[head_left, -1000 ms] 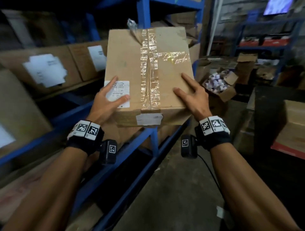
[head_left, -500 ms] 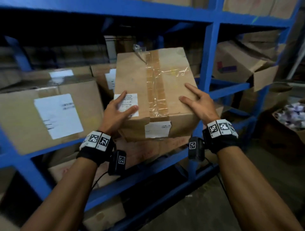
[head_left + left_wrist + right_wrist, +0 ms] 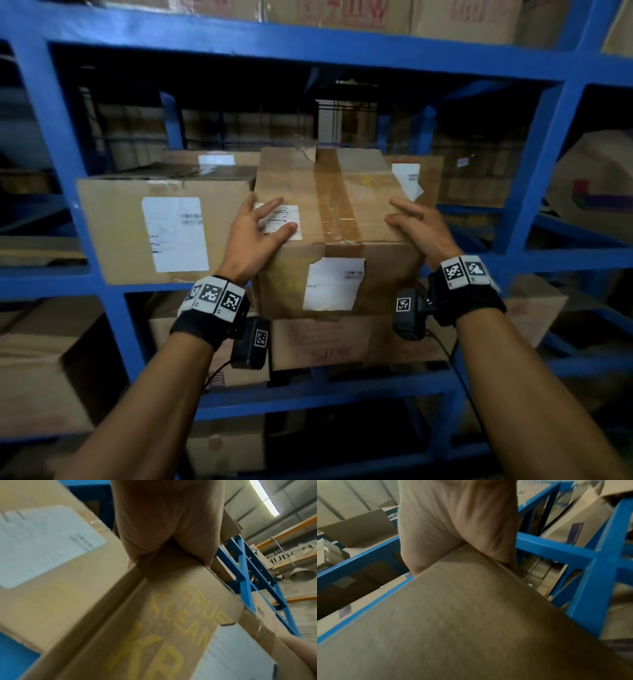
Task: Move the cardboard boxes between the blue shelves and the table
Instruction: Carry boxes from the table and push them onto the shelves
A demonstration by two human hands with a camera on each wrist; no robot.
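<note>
A taped cardboard box (image 3: 329, 205) with white labels is held up in front of the blue shelves (image 3: 308, 44), at the middle bay. My left hand (image 3: 257, 226) presses its near left corner, straight fingers spread over the top and the side. My right hand (image 3: 418, 226) presses the near right corner the same way. In the left wrist view the palm (image 3: 163, 520) sits against the box (image 3: 171, 615) edge, which carries yellow print. The right wrist view shows the palm (image 3: 453, 520) on the plain box side (image 3: 453, 628). The box's underside is hidden.
A larger labelled box (image 3: 137, 233) stands on the shelf just left of the held box, close to it. More boxes (image 3: 325, 342) fill the level below. A blue upright post (image 3: 534, 164) rises to the right, with a tilted box (image 3: 589, 185) beyond it.
The view has swung from the aisle to face the shelves. The box, carried by both hands, has moved up to the middle bay beside the large labelled box.
</note>
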